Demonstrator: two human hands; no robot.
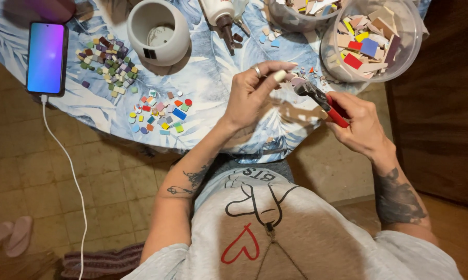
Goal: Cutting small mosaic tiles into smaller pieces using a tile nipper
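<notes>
Your left hand (254, 93) is raised over the near edge of the round table (208, 78), its thumb and fingertips pinched shut on a small pale tile piece (281, 75). Your right hand (359, 122) is closed around the red handles of a pair of tile nippers (317, 97), whose dark head meets the tile piece just beside your left fingertips; whether it bites the piece you cannot tell. Behind the nippers, at the table's right edge, stands a clear plastic tub (371, 39) of coloured tile shards. Toward the middle lie loose small coloured tiles (159, 111), with a white pot (158, 32) at the far edge and a phone (46, 58) on its cable at the left edge.
</notes>
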